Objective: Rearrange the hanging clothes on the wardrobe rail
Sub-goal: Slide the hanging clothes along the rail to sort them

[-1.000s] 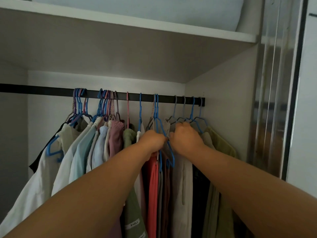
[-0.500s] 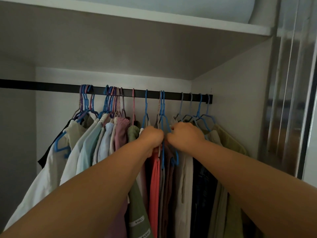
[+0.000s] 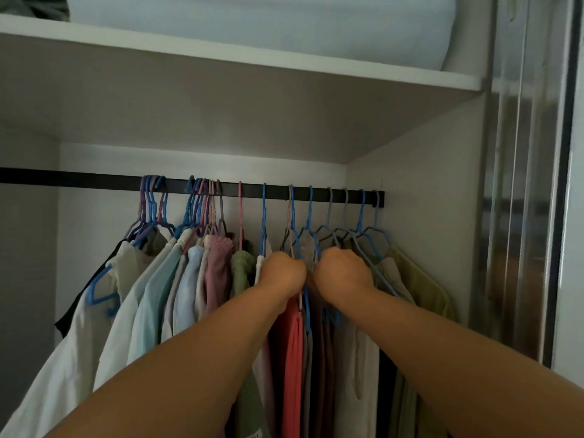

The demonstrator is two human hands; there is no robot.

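Observation:
A black wardrobe rail (image 3: 94, 180) runs across the closet with several blue, purple and pink hangers on it. Pale shirts (image 3: 148, 298) hang bunched at the left; a green garment (image 3: 241, 270), a coral-red garment (image 3: 292, 352), a beige top (image 3: 360, 358) and an olive garment (image 3: 420, 286) hang toward the right. My left hand (image 3: 282, 275) is closed on the hanger shoulder of the red garment. My right hand (image 3: 343, 271) is closed on the neighbouring blue hanger (image 3: 308, 216) and the brown cloth under it. Both fists nearly touch.
A white shelf (image 3: 284, 58) sits above the rail and carries folded pale bedding (image 3: 252, 17). The wardrobe's side wall (image 3: 426, 172) stands just right of the last hanger. A glossy sliding door (image 3: 531, 184) is at the far right. Bare rail extends to the left.
One blue hanger hook has slid right along the rail, opening a gap beside its neighbour above my hands. The view has shifted slightly; both hands stay clenched at the same spot.

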